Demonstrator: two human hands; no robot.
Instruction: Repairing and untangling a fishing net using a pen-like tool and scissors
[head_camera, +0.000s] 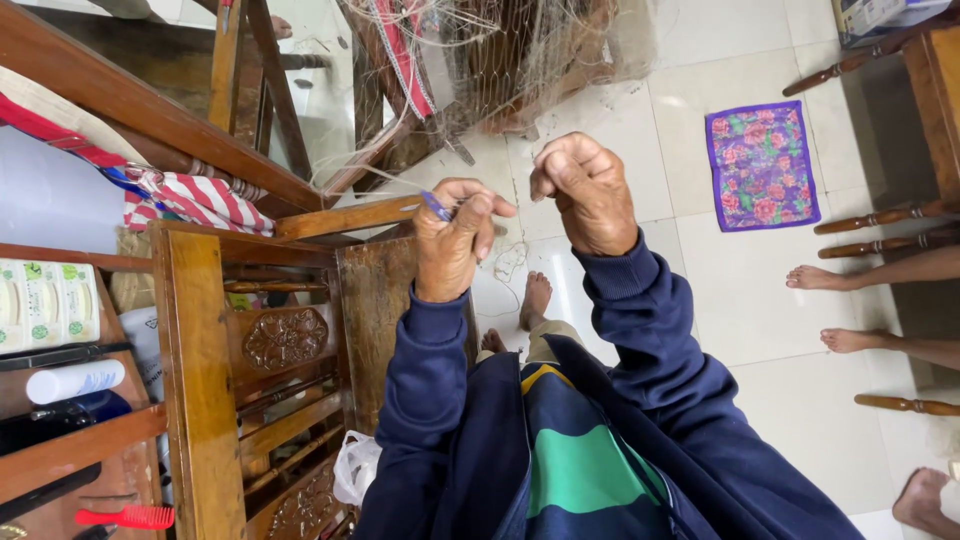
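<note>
My left hand (452, 238) is raised in front of me and closed on a thin blue tool (436, 206) with fine thread running from it. My right hand (585, 190) is beside it, fingers curled, pinching the pale thread of a fishing net (500, 60) that hangs from the wooden furniture above. The two hands are a few centimetres apart. Loose thread (508, 262) lies on the white tiled floor beneath them. Both arms wear dark blue sleeves.
A carved wooden chair (285, 340) stands at the left with red striped cloth (195, 200) over it. A shelf holds a red comb (125, 517) and a white tube (75, 381). A purple flowered mat (762, 165) lies on the floor. Another person's bare feet (850, 340) rest at the right.
</note>
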